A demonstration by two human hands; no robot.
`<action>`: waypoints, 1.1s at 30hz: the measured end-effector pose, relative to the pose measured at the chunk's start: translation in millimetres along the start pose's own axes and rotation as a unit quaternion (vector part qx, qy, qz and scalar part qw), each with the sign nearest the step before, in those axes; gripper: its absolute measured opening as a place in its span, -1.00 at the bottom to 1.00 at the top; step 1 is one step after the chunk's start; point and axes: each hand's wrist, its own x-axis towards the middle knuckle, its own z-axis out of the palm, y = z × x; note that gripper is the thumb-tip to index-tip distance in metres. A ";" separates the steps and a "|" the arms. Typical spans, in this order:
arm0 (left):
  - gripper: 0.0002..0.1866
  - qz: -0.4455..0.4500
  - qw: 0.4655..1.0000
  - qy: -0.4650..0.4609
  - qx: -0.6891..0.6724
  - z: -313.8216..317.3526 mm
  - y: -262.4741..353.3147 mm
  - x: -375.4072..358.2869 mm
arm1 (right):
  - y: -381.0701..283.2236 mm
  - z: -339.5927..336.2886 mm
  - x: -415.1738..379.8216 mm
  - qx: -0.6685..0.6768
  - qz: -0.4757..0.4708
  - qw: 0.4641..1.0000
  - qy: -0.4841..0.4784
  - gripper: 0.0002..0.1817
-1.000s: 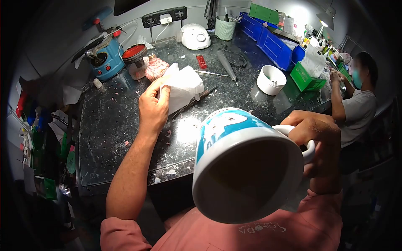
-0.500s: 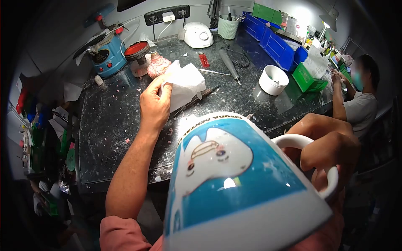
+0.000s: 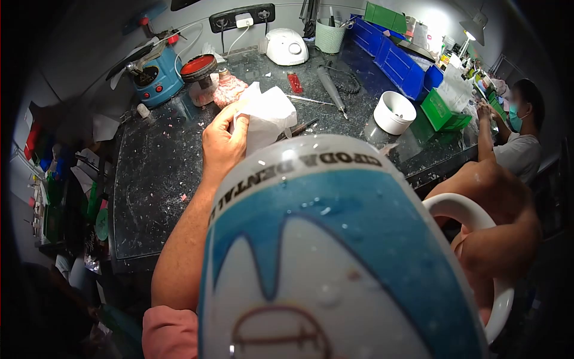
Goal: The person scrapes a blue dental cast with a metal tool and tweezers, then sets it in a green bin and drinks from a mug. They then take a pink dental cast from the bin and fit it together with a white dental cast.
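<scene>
A large white mug (image 3: 353, 251) with a blue picture and dark lettering fills the lower middle, close to the camera and tilted. My right hand (image 3: 499, 239) grips it by its white handle, fingers curled through the loop. Over the bench, my left hand (image 3: 226, 140) pinches a crumpled white tissue (image 3: 272, 113) between thumb and fingers. A dark thin tool (image 3: 306, 127) lies just beyond the tissue, partly hidden by the mug. Behind the left hand sits a pink, crusted bottle-like burner (image 3: 229, 88).
On the dark bench (image 3: 155, 197) stand a blue machine (image 3: 160, 78), a red round dish (image 3: 198, 66), a white control box (image 3: 287, 48) and a white bowl (image 3: 394, 113). A grey handpiece (image 3: 330, 87) lies near blue bins (image 3: 397, 69) and a green bin (image 3: 443, 112). A co-worker (image 3: 517, 149) sits at right.
The mug has come up and nearer the camera, covering more of the bench. My right hand has moved right and slightly down with it. The left hand keeps its hold on the tissue.
</scene>
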 end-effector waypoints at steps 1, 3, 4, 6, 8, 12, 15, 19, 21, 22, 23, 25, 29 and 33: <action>-0.72 0.000 1.000 -0.003 -0.017 0.0 -7.1 0.9 | 1.4 0.7 -0.4 -0.001 0.001 1.000 0.000 -0.66; -0.72 0.012 1.000 0.009 -0.012 2.0 -19.7 3.0 | 1.0 -0.6 1.2 -0.002 -0.002 1.000 -0.002 -0.67; -0.71 0.024 0.999 0.021 -0.007 2.5 -23.9 3.3 | 0.5 -1.9 2.3 -0.003 -0.005 1.000 -0.003 -0.67; -0.70 0.019 1.000 0.021 -0.011 2.3 -25.3 3.3 | 1.0 -2.7 3.4 -0.006 -0.008 1.000 -0.003 -0.68; -0.69 0.014 1.000 0.021 -0.015 1.9 -20.0 2.6 | 0.4 -3.7 4.8 -0.009 -0.013 1.000 -0.003 -0.68; -0.70 -0.013 1.000 0.016 0.018 0.9 6.4 -0.6 | -2.6 -6.2 9.1 -0.012 -0.022 1.000 -0.004 -0.69; -0.71 -0.034 0.999 0.024 -0.003 4.2 17.3 -2.4 | -3.7 -5.5 9.4 -0.015 -0.026 1.000 -0.003 -0.70; -0.71 -0.029 0.999 0.027 0.000 3.9 19.7 -4.1 | -6.9 -5.7 7.0 -0.018 -0.027 0.999 -0.002 -0.71; -0.71 -0.027 0.999 0.024 0.001 4.5 21.3 -5.3 | -7.5 -5.9 6.2 -0.019 -0.026 0.999 -0.001 -0.71; -0.71 -0.026 0.999 0.022 0.001 4.5 21.7 -5.6 | -8.0 -6.0 5.7 -0.018 -0.026 1.000 -0.001 -0.72; -0.71 -0.026 0.999 0.022 0.001 4.9 21.9 -6.2 | -7.9 -5.9 4.9 -0.018 -0.025 1.000 0.000 -0.72; -0.72 -0.024 1.000 0.020 0.002 5.0 23.1 -6.7 | -8.2 -6.0 4.7 -0.020 -0.027 0.999 0.002 -0.72; -0.72 -0.023 1.000 0.018 0.001 4.3 26.2 -6.4 | -7.2 -6.4 3.5 -0.022 -0.026 0.999 0.005 -0.73; -0.72 -0.021 1.000 0.017 0.000 2.2 25.0 -3.4 | -6.4 -6.9 3.3 -0.022 -0.028 0.999 0.007 -0.74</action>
